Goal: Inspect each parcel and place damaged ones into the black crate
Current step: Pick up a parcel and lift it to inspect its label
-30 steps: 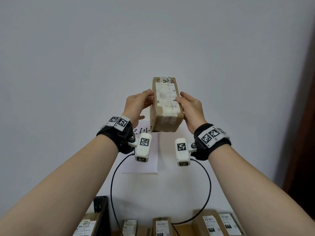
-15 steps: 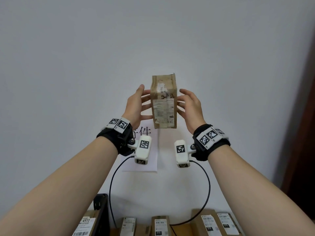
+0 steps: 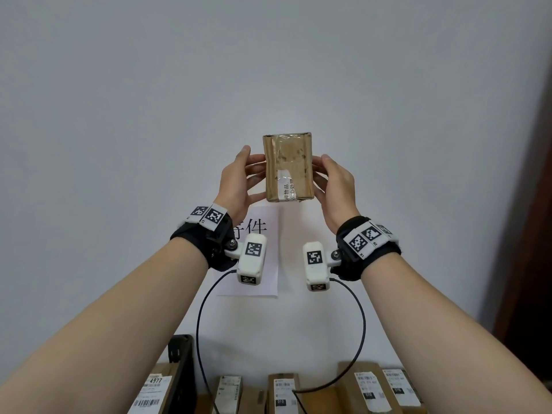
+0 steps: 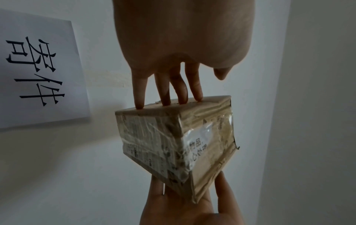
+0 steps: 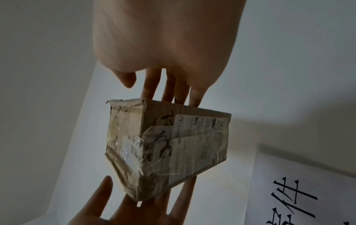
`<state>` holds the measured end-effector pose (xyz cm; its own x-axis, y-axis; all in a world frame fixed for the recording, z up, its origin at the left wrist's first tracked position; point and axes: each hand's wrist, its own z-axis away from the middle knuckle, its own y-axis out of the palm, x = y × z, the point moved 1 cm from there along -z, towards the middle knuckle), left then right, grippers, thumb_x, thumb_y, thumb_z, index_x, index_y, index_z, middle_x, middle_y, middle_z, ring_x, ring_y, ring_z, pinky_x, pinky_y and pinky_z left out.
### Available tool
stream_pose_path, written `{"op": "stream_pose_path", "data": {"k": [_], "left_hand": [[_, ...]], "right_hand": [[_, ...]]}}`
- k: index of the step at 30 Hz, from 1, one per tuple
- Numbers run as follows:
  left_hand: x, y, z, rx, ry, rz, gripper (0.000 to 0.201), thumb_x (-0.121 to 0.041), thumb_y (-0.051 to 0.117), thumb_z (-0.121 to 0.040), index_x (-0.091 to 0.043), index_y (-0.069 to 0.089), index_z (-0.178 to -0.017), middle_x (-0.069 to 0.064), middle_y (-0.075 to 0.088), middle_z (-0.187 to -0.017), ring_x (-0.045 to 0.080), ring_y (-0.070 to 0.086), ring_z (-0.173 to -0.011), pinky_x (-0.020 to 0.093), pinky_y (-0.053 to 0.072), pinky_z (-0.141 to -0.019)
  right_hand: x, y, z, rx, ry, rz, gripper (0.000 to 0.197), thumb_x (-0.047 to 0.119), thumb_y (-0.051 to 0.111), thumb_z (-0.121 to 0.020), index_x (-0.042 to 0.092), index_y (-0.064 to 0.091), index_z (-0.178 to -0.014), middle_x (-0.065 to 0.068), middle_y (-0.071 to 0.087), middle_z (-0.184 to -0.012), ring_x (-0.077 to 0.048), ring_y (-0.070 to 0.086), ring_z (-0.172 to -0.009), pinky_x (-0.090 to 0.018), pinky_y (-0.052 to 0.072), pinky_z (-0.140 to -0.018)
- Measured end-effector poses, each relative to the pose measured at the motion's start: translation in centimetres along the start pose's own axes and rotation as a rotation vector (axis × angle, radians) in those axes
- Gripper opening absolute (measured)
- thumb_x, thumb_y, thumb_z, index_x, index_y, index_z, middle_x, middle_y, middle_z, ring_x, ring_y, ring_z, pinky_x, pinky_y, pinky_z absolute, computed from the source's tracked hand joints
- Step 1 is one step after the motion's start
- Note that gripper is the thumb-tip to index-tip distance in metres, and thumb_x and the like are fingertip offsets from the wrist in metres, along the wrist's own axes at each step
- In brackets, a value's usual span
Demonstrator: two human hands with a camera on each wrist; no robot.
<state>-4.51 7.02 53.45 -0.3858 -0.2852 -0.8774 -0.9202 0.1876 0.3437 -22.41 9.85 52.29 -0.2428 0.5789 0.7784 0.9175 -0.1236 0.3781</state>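
A brown cardboard parcel point(image 3: 288, 167) wrapped in wrinkled clear tape is held upright in front of the wall at chest height. My left hand point(image 3: 236, 180) presses its left side with straight fingertips point(image 4: 163, 97), thumb off the box. My right hand point(image 3: 337, 183) presses the opposite side with straight fingers point(image 5: 167, 91), its thumb also apart. The face towards me is crumpled, with a torn white sticker. The wrist views show the parcel point(image 4: 173, 137) point(image 5: 163, 144) with printed labels under creased tape and a dented corner. The black crate point(image 3: 182, 363) shows only as a wall at the bottom left.
Several labelled parcels point(image 3: 282, 392) line the bottom edge of the head view, and one marked 4977 point(image 3: 152, 389) lies left of the crate wall. A white paper sign point(image 3: 257, 282) hangs on the wall behind my wrists. A dark door frame point(image 3: 534, 204) runs down the right.
The parcel has been rotated between my hands: its labelled face turned away and a taped, crumpled face now points at me. My fingers went from wrapping it to pressing it flat.
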Motion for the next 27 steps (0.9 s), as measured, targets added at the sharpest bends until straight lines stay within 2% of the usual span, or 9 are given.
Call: {"op": "stream_pose_path", "data": {"k": [5,9,11,14,16,18,21,25,27], "left_hand": [[0.2,0.1,0.3,0.006,0.001,0.002,0.039,-0.050,0.046,-0.107,-0.020,0.070,-0.109,-0.005,0.077,-0.082,0.018,0.072,-0.100,0.047,0.059,-0.082],[1.1,-0.1,0.5,0.084,-0.074,-0.013,0.049,-0.064,0.044,-0.103,-0.026,0.063,-0.127,0.007,0.077,-0.104,0.025,0.074,-0.108,0.055,0.060,-0.089],[2.0,-0.4,0.5,0.111,-0.119,-0.018,0.063,-0.068,0.046,-0.100,-0.017,0.059,-0.134,0.011,0.074,-0.112,0.027,0.074,-0.108,0.052,0.059,-0.093],[3.8,-0.8,0.5,0.136,-0.180,-0.056,0.081,-0.069,0.054,-0.096,0.001,0.057,-0.136,0.013,0.067,-0.112,0.030,0.066,-0.103,0.044,0.051,-0.096],[5.3,-1.2,0.3,0.104,-0.233,-0.139,0.067,-0.066,0.059,-0.094,-0.004,0.061,-0.120,0.009,0.070,-0.106,0.028,0.068,-0.092,0.041,0.053,-0.090],[6.9,-1.4,0.6,0.131,-0.285,-0.258,0.054,-0.061,0.065,-0.093,-0.009,0.068,-0.107,0.006,0.074,-0.084,0.024,0.070,-0.075,0.035,0.057,-0.074],[9.6,-1.8,0.9,0.132,-0.328,-0.341,0.056,-0.046,0.081,-0.085,-0.005,0.070,-0.122,0.005,0.076,-0.084,0.019,0.072,-0.067,0.028,0.057,-0.059],[13.5,-3.1,0.8,0.039,-0.389,-0.283,0.093,-0.041,0.089,-0.066,-0.007,0.051,-0.144,0.012,0.074,-0.116,0.025,0.075,-0.084,0.034,0.059,-0.063],[15.2,-3.7,1.6,0.020,-0.424,-0.229,0.065,-0.035,0.079,-0.081,-0.007,0.057,-0.136,0.011,0.073,-0.109,0.023,0.071,-0.075,0.031,0.057,-0.061]], "right_hand": [[-0.2,-0.2,0.2,0.007,-0.028,0.032,0.029,0.022,0.050,-0.106,0.009,0.076,-0.106,-0.009,0.077,-0.109,-0.017,0.072,-0.101,-0.034,0.060,-0.093],[-0.8,-0.8,0.4,-0.003,-0.071,0.162,0.020,0.020,0.060,-0.101,0.014,0.078,-0.095,-0.004,0.078,-0.100,-0.014,0.072,-0.093,-0.029,0.059,-0.084],[-1.3,-1.3,0.5,0.012,-0.127,0.302,0.012,0.018,0.068,-0.097,0.019,0.079,-0.090,0.001,0.076,-0.099,-0.006,0.069,-0.087,-0.024,0.055,-0.078],[-2.8,-2.1,1.0,0.123,-0.205,0.443,0.012,0.009,0.076,-0.090,0.020,0.080,-0.089,0.001,0.073,-0.106,-0.005,0.069,-0.103,-0.023,0.055,-0.090],[-4.0,-2.7,1.2,0.207,-0.230,0.493,0.013,0.005,0.079,-0.085,0.018,0.081,-0.087,0.000,0.072,-0.107,-0.008,0.063,-0.122,-0.026,0.050,-0.103],[-5.4,-3.4,1.5,0.299,-0.220,0.559,0.016,0.004,0.081,-0.083,0.020,0.081,-0.086,0.003,0.073,-0.106,-0.008,0.056,-0.134,-0.025,0.045,-0.111],[-7.1,-4.4,2.0,0.389,-0.155,0.640,0.024,0.002,0.079,-0.083,0.026,0.079,-0.084,0.000,0.074,-0.108,-0.008,0.052,-0.138,-0.025,0.040,-0.115],[-9.1,-6.3,3.1,0.281,-0.137,0.714,0.021,0.005,0.078,-0.084,0.022,0.078,-0.097,0.004,0.070,-0.114,-0.015,0.058,-0.124,-0.020,0.043,-0.102],[-10.8,-8.0,3.5,0.146,-0.049,0.826,0.030,0.022,0.080,-0.084,0.028,0.073,-0.113,0.006,0.057,-0.128,-0.019,0.047,-0.128,-0.021,0.036,-0.105]]}}
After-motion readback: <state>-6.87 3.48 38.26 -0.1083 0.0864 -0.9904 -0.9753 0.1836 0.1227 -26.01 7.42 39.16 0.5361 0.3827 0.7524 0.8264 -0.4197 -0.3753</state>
